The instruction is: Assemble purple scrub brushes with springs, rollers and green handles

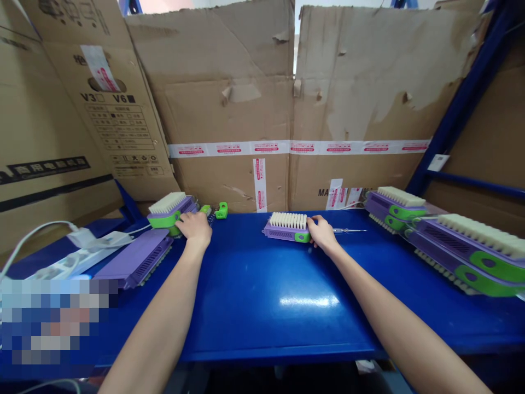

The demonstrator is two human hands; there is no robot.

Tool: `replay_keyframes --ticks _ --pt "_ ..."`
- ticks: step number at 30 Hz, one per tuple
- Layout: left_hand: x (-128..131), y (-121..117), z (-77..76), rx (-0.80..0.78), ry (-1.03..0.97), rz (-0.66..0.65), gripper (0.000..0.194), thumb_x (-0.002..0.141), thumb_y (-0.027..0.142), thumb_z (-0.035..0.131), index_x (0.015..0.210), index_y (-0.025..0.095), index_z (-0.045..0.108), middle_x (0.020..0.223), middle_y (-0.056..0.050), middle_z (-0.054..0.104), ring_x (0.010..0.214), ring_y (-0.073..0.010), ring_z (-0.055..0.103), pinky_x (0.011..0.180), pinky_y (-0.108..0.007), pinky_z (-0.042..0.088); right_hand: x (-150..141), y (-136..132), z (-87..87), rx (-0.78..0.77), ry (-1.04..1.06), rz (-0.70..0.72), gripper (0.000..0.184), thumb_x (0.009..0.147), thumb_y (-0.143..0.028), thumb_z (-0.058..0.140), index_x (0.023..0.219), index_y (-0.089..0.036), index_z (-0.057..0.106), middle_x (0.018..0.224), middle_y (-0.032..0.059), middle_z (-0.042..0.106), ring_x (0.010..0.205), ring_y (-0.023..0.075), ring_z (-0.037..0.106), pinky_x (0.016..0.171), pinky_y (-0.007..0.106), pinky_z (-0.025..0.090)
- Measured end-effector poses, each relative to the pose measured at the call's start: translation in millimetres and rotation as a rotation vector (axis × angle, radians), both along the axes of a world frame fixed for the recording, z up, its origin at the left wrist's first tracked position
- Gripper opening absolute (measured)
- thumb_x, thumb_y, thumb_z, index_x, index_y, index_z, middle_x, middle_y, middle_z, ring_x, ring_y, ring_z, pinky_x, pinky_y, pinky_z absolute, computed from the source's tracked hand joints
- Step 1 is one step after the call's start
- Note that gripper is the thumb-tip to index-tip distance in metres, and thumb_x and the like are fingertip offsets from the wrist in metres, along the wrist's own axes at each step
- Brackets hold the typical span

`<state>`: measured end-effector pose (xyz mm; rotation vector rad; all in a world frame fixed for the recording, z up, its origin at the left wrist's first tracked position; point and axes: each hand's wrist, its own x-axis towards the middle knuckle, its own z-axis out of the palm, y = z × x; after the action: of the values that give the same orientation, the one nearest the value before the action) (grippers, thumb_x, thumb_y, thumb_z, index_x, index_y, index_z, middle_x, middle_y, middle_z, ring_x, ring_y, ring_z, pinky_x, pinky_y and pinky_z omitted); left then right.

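Observation:
A purple brush point(283, 231) with cream bristles facing up and a green end piece lies mid-table. My right hand point(322, 232) is closed around its right end. Behind that hand a thin screwdriver point(350, 230) points to the right. At the left, my left hand point(194, 227) has its curled fingers against the near side of another purple brush point(170, 208) with green ends; some fingertips are hidden. Just past that hand are a green clip-like piece point(222, 210) and small dark parts point(212, 218), too small to name.
A purple brush point(133, 257) lies bristles down at the left, beside a white power strip point(84, 254) with cables. Stacked brushes point(396, 208) and more stacked brushes point(467, 246) stand at the right. Cardboard sheets point(229, 115) wall the back of the blue table point(262, 306).

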<state>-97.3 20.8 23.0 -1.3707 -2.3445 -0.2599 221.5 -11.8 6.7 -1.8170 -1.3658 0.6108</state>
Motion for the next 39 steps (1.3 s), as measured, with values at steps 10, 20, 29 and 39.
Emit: replay_keyframes --ticks 10,20,29,39 --pt "28 -19 30.6 0.131 0.022 -0.136 0.028 0.074 0.012 0.046 0.096 0.004 0.063 0.103 -0.024 0.060 0.102 -0.0361 0.051 0.080 -0.044 0.039 2 3 -2.8 0.000 0.005 0.013 0.046 0.090 -0.039 0.038 0.125 -0.010 0.049 0.060 0.0058 0.062 0.037 0.0149 0.053 0.040 0.026 0.043" --pt "76 -29 18.1 -0.050 0.029 -0.456 0.032 0.078 0.010 0.041 0.099 0.005 0.064 0.102 -0.022 0.063 0.100 -0.0339 0.058 0.082 -0.042 0.042 7 5 -5.3 0.040 -0.256 -0.100 0.048 0.089 -0.044 0.037 0.122 -0.014 0.054 0.098 0.0179 0.066 0.085 0.0278 0.064 0.074 0.038 0.048" --pt "63 -17 11.1 -0.170 -0.022 -0.534 0.029 0.082 0.018 0.043 0.104 0.013 0.061 0.105 -0.017 0.065 0.102 -0.0317 0.059 0.082 -0.042 0.044 -5 3 -13.9 0.482 -0.422 0.087 0.050 0.089 -0.044 0.039 0.127 -0.013 0.050 0.120 0.0160 0.056 0.112 0.0277 0.049 0.093 0.041 0.040" --pt "51 -7 9.8 -0.134 -0.324 -0.500 0.026 0.081 0.029 0.057 0.104 0.020 0.066 0.102 -0.011 0.069 0.102 -0.0268 0.061 0.082 -0.035 0.046 -9 0 -13.8 0.335 -0.566 0.253 0.049 0.090 -0.043 0.042 0.130 -0.016 0.047 0.124 0.0142 0.053 0.114 0.0274 0.047 0.093 0.039 0.038"
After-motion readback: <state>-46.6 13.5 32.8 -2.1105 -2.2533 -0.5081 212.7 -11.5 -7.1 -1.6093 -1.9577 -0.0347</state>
